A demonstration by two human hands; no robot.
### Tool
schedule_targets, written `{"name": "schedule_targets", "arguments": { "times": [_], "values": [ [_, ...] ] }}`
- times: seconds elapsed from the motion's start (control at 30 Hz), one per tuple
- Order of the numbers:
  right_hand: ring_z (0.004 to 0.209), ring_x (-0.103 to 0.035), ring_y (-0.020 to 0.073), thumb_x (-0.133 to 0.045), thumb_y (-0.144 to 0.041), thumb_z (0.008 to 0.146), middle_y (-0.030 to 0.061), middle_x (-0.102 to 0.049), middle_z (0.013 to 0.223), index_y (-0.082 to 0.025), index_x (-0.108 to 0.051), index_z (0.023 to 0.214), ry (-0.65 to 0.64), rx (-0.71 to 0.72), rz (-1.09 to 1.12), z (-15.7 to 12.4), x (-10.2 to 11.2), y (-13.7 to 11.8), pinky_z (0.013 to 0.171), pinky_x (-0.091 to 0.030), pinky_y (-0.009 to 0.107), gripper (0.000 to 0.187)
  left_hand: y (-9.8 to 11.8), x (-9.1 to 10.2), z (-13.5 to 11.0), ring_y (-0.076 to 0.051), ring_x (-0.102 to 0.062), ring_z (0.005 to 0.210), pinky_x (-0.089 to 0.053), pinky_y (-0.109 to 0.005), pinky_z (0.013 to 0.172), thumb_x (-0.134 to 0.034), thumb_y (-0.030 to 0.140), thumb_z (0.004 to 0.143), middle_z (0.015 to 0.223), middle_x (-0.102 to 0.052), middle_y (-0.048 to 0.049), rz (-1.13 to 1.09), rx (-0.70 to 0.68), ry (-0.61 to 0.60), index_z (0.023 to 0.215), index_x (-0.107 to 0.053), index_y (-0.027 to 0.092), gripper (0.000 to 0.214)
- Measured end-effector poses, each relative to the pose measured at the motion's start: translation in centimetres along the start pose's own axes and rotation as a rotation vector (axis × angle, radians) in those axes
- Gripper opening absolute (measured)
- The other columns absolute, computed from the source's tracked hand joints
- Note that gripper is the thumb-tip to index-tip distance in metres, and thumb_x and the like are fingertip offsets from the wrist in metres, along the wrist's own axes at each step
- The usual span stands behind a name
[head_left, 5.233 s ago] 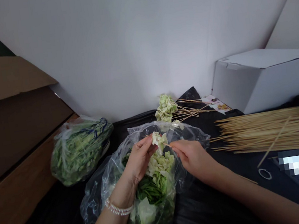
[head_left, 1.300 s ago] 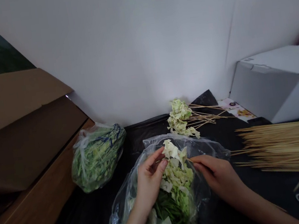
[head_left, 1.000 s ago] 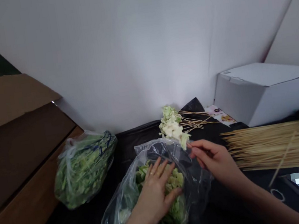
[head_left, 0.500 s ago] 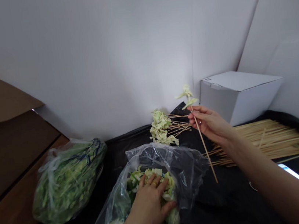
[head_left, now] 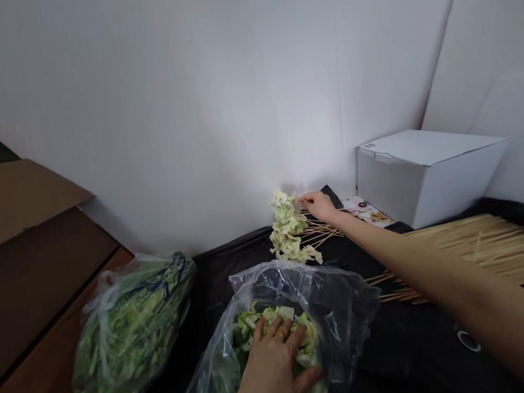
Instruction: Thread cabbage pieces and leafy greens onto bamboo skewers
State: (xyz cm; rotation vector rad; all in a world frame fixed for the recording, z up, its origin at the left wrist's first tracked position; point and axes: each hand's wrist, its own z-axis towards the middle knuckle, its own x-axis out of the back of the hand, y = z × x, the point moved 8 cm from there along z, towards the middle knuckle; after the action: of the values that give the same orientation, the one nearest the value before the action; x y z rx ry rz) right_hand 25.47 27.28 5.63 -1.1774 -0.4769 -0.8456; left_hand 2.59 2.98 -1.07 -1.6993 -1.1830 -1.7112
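Note:
My left hand (head_left: 278, 363) lies with fingers spread on cut cabbage pieces (head_left: 307, 346) inside an open clear plastic bag (head_left: 339, 296). Farther back, my right hand (head_left: 319, 205) is at the pile of skewered cabbage (head_left: 288, 228), fingers pinched round a cabbage skewer laid at its top. Most of that skewer is hidden by the fingers. The pile's leafy ends point left, while its bare sticks (head_left: 320, 234) point right, below the hand.
Many loose bamboo skewers (head_left: 503, 247) lie under and beyond my right forearm. A white box (head_left: 434, 172) stands behind them, beside a printed sheet (head_left: 369, 211). At left are a tied bag of greens (head_left: 135, 331) and a cardboard box (head_left: 34, 274). Black sheeting (head_left: 400, 346) covers the surface.
My right hand has carried the cabbage skewer from above the table, back and left, down onto the pile. My left hand stays on the cabbage. The view has shifted slightly.

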Motion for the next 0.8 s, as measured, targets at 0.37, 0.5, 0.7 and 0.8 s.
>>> {"name": "schedule_targets", "arguments": {
  "times": [0.37, 0.5, 0.7, 0.8],
  "values": [
    [0.104, -0.061, 0.0227, -0.06, -0.035, 0.093, 0.0112, -0.059, 0.124, -0.015, -0.058, 0.124, -0.2, 0.162, -0.425, 0.3, -3.5, 0.5, 0.087, -0.053, 0.043, 0.036, -0.5, -0.2, 0.1, -0.035, -0.043, 0.137, -0.015, -0.06, 0.118, -0.06, 0.064, 0.08, 0.144, -0.055, -0.0097, -0.031, 0.03, -0.028, 0.138, -0.053, 0.031, 0.067],
    [0.107, -0.061, 0.0233, -0.06, -0.036, 0.093, 0.0112, -0.059, 0.126, -0.016, -0.058, 0.124, -0.205, 0.22, -0.446, -0.4, -0.2, 1.5, 0.09, -0.052, 0.045, 0.037, -0.4, -0.3, 0.3, -0.035, -0.044, 0.136, -0.017, -0.062, 0.116, -0.066, 0.055, 0.08, 0.144, -0.055, -0.0106, 0.022, 0.027, -0.028, 0.138, -0.054, 0.03, 0.064],
    [0.103, -0.062, 0.0207, -0.048, -0.016, 0.092, 0.0109, -0.071, 0.109, -0.014, -0.072, 0.106, -0.359, 0.282, -0.365, -6.2, 4.8, 5.9, 0.095, -0.043, 0.033, 0.028, -0.3, -0.5, 0.5, -0.035, -0.047, 0.134, -0.021, -0.061, 0.115, -0.07, 0.046, 0.078, 0.142, -0.056, -0.0115, 0.112, -0.003, -0.008, 0.137, -0.055, 0.029, 0.063],
    [0.083, -0.065, 0.016, -0.053, -0.01, 0.081, 0.0053, -0.074, 0.089, -0.017, -0.075, 0.091, -0.54, 0.279, -0.325, -10.7, 5.6, 8.7, 0.079, -0.045, 0.026, 0.025, -0.5, -0.7, 0.5, -0.035, -0.047, 0.134, -0.022, -0.062, 0.114, -0.066, 0.05, 0.081, 0.142, -0.056, -0.0121, 0.129, -0.027, -0.003, 0.138, -0.053, 0.03, 0.062]
  ]
}}
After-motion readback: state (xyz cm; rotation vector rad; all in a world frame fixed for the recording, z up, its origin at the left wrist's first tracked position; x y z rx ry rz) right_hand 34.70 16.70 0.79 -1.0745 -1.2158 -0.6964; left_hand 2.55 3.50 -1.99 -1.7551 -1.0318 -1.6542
